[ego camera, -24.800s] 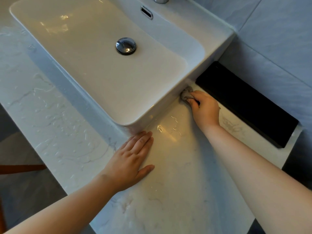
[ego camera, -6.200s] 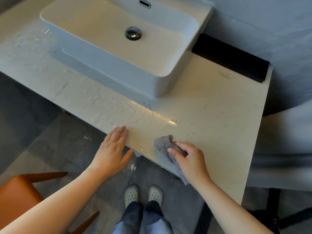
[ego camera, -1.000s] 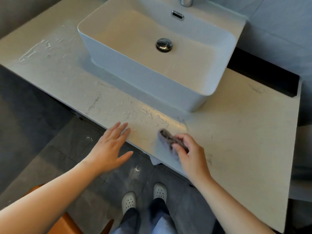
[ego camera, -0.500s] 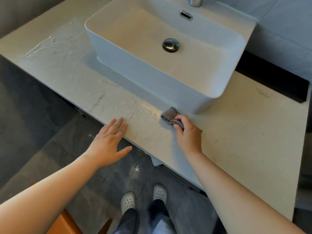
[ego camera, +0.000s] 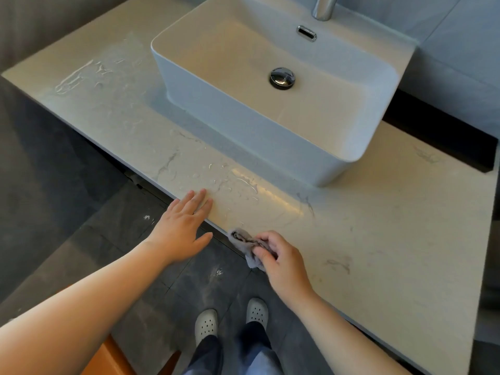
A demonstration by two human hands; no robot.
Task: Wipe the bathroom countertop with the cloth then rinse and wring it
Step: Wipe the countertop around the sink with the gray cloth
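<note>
Mid-wipe; right hand (ego camera: 281,262) clenched round the bunched grey cloth (ego camera: 244,243) at the countertop (ego camera: 392,239) front edge; left hand (ego camera: 182,228) splayed flat, holding nothing — water streaks (ego camera: 232,182) left of it remain; rinse and wring at the basin (ego camera: 243,123) not started

The faucet (ego camera: 323,6) is cut off by the top edge of the frame. Much of the cloth (ego camera: 244,243) hides under the right hand (ego camera: 281,262). An orange object (ego camera: 111,359) at the bottom edge is cropped and cannot be identified.
</note>
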